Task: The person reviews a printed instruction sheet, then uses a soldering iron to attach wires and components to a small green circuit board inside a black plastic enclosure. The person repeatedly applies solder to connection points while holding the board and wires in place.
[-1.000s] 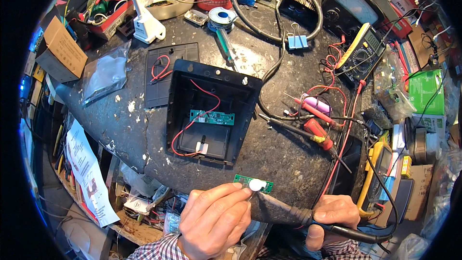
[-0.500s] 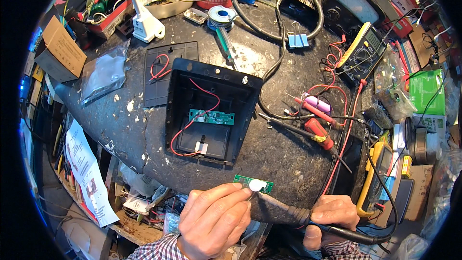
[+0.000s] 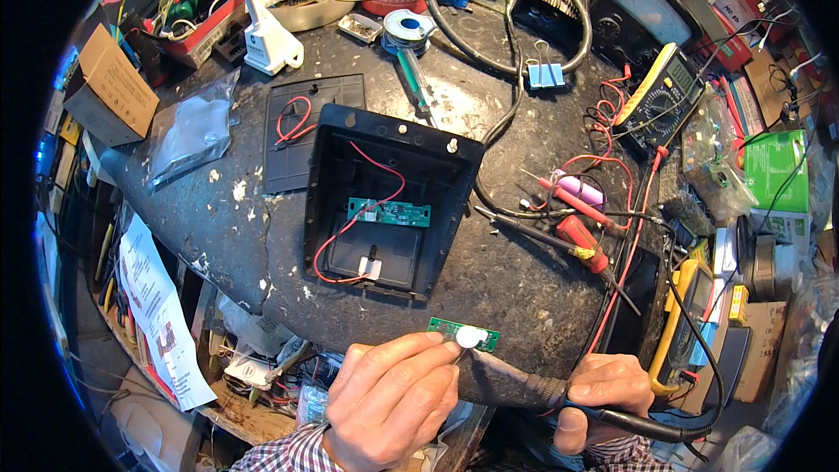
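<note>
My left hand [image 3: 389,393] is closed, its fingertips pinched at the left side of a small green circuit board [image 3: 442,326] near the front edge of the bench. On that board sits a white round dome [image 3: 472,336]. My right hand [image 3: 609,398] grips a soldering iron [image 3: 516,378] by its dark handle; the iron points left, its tip end at the board just below the dome. Whether the tip touches is hidden. Beyond them lies an open black plastic housing [image 3: 454,188], holding a second green circuit board [image 3: 411,214] and a red wire [image 3: 336,243].
A flat black cover [image 3: 284,162] lies left of the housing, near a clear plastic bag [image 3: 194,135]. Test probes [image 3: 578,201], a yellow multimeter [image 3: 660,100] and cables are at the right. A solder spool [image 3: 406,26] and desoldering pump [image 3: 415,83] lie farther back.
The whole scene has shifted very slightly to the right in the view. Both hands, the board and the soldering iron keep the same places relative to each other.
</note>
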### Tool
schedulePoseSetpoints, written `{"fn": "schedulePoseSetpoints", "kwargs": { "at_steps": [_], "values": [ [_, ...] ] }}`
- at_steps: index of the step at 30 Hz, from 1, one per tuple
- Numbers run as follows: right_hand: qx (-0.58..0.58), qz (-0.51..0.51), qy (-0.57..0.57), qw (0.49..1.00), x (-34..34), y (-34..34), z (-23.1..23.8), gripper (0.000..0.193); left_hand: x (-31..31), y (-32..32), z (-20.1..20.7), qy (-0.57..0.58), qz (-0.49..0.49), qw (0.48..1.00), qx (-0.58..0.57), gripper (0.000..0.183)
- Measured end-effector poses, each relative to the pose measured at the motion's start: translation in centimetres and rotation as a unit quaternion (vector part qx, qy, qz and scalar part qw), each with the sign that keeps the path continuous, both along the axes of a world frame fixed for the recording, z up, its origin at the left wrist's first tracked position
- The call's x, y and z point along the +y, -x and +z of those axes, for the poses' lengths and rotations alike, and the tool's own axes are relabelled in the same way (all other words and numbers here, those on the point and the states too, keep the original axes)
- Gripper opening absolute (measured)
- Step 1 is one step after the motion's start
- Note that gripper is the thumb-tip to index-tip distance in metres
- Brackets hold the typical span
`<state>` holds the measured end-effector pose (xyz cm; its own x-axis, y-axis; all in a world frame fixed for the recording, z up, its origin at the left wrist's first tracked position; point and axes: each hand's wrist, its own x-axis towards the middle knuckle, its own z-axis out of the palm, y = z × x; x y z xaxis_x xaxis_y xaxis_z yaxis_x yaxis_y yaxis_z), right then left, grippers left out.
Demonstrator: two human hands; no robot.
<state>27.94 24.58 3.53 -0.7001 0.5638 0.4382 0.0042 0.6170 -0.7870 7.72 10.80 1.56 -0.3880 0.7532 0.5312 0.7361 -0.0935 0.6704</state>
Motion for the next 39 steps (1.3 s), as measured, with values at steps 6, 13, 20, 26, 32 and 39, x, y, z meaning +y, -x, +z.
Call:
{"fn": "schedulePoseSetpoints", "kwargs": {
  "at_steps": [6,13,20,26,32,39],
  "values": [
    [0.005,-0.018,-0.006,1.0,-0.2,0.0,-0.2,0.036,0.0,0.0,0.0,-0.001,0.0,1.0,-0.003,0.02],
    [-0.002,-0.006,0.006,1.0,0.0,-0.3,-0.1,0.036,0.1,-0.1,-0.1,-0.005,0.006,1.0,-0.011,0.022],
    [0.006,-0.007,0.003,1.0,-0.1,-0.2,-0.2,0.036,0.1,-0.1,-0.1,-0.003,0.006,1.0,-0.012,0.021],
    [0.109,0.033,0.012,0.993,0.6,-0.2,-1.3,0.037,0.1,-0.2,0.0,-0.004,0.007,1.0,-0.016,0.021],
    [0.099,-0.04,0.0,0.994,-0.1,-0.5,-1.8,0.038,0.1,-0.2,0.0,-0.001,0.009,1.0,-0.007,0.021],
    [0.052,-0.033,-0.003,0.998,0.0,-0.7,-1.2,0.038,0.2,-0.2,0.0,-0.002,0.011,1.0,-0.005,0.022]
  ]
}}
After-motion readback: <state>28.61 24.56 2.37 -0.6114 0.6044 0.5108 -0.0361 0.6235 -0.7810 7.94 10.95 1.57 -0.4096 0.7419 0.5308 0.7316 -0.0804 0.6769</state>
